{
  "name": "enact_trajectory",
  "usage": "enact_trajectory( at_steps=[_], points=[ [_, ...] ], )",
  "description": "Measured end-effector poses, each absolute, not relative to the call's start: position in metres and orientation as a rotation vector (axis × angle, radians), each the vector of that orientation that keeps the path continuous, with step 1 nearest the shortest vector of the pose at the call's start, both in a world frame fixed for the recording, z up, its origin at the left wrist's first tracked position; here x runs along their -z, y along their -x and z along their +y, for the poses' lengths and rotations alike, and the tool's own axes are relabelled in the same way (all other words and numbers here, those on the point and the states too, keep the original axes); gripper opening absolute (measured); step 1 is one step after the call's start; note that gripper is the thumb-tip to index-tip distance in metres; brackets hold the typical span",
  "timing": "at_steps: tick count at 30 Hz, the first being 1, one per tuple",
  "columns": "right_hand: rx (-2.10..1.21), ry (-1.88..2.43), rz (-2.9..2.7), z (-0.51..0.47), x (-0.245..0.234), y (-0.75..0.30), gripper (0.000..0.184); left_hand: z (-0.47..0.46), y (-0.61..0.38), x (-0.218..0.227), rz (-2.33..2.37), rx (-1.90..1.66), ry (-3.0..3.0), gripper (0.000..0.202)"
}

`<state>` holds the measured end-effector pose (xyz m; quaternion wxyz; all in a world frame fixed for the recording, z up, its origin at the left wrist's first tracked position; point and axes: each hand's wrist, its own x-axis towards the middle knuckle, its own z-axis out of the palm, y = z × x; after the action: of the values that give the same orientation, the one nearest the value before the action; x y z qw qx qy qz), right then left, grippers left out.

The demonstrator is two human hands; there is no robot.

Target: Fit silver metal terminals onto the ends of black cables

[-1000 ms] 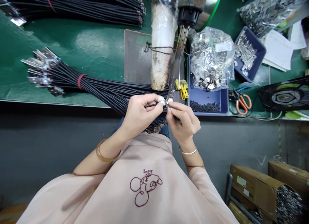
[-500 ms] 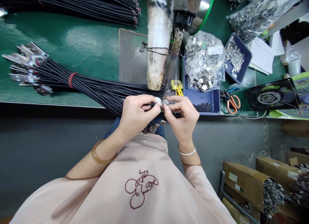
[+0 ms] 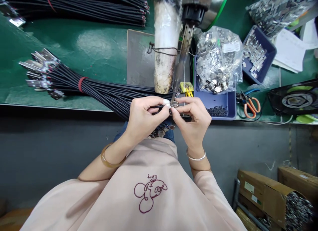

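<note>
My left hand (image 3: 144, 118) pinches the end of a black cable (image 3: 158, 106) between thumb and fingers; white wrapping covers one fingertip. Close against it, my right hand (image 3: 195, 120) grips a small metal connector (image 3: 175, 104) by thumb and forefinger. Both sit right under the tip of a soldering iron (image 3: 183, 55) that slants down from above. Whether cable and connector are joined is too small to tell. A bundle of black cables (image 3: 106, 88), tied with a red band (image 3: 81, 84), lies along the bench beyond my left hand.
A whitish, plastic-wrapped pipe (image 3: 165, 38) hangs left of the iron. To the right, a blue tray (image 3: 232, 108) holds a bag of metal connectors (image 3: 216, 62) and small black pieces. Orange-handled pliers (image 3: 252, 107), a black fan (image 3: 295, 98) and another blue tray (image 3: 267, 58) stand farther right.
The view has shifted, so the bench things appear farther right. My hands stay pinched together at the iron's tip, and the connector shows less between my fingers.
</note>
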<state>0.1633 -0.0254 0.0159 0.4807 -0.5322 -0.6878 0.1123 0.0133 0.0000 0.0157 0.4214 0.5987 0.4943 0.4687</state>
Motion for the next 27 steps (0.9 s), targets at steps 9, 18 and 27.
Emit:
enact_trajectory(
  at_steps=[9,18,27],
  points=[
    [-0.266,1.236,-1.74,-0.031,-0.014,-0.166,0.017,0.003,-0.009,-0.02,1.209,-1.01,-1.474,0.015],
    [0.011,1.24,-1.793,-0.037,-0.007,-0.164,0.016,0.001,-0.007,-0.015,1.18,-1.028,-1.505,0.012],
    [-0.733,1.294,-1.428,-0.038,-0.006,-0.16,0.009,-0.004,0.002,-0.015,1.082,-1.046,-1.441,0.01]
  ],
)
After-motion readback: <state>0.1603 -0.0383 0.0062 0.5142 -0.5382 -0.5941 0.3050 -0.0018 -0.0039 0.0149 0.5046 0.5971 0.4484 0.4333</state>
